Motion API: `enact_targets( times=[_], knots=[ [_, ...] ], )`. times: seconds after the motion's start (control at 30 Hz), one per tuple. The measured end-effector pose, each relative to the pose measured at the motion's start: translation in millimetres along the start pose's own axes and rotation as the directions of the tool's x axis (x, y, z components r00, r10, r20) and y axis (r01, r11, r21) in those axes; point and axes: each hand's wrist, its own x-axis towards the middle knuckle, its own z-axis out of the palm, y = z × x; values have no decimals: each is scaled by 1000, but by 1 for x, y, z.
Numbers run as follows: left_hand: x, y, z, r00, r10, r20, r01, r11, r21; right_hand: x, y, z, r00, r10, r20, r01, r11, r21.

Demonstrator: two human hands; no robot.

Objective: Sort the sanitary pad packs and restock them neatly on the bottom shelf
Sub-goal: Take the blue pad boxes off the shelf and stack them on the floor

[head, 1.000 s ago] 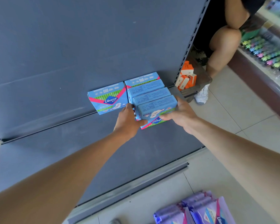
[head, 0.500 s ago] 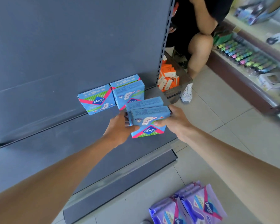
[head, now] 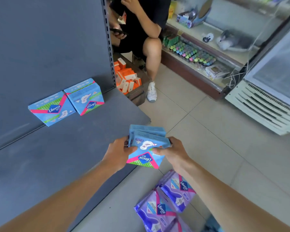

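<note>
Blue stacked packs (head: pixel 146 145) are gripped from both sides by the left hand (head: pixel 117 154) and the right hand (head: pixel 176 152), held over the front edge of the grey bottom shelf (head: pixel 70 151). Two shelved blue packs (head: pixel 86 97) stand side by side at the back of the shelf. Purple packs (head: pixel 167 203) lie on the tiled floor (head: pixel 208 131).

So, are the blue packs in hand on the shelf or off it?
Off it. The left hand and right hand grip the blue packs from either side, in the air over the shelf front edge.
</note>
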Motion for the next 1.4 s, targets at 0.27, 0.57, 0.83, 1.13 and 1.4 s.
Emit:
enact_targets(
  times=[0.27, 0.57, 0.83, 1.13, 1.4],
  knots=[
    [-24, 15, 119, 972, 26, 233, -41, 997, 61, -66, 82, -94, 956, 121, -267, -93, 989, 113],
    [-89, 9, 292, 912, 21, 410, -124, 966, 228, -151, 226, -202, 861, 276, -428, -141, 936, 321],
    [-151, -62, 441, 826, -137, 546, -131, 897, 423, -223, 403, -263, 825, 430, -366, -284, 877, 389],
    [-168, -192, 548, 761, -323, 563, -133, 771, 623, -234, 589, -236, 728, 609, -317, -406, 754, 516],
    [-142, -292, 610, 781, -356, 514, -55, 779, 625, -184, 684, -232, 679, 643, -354, -450, 746, 490]
  ],
)
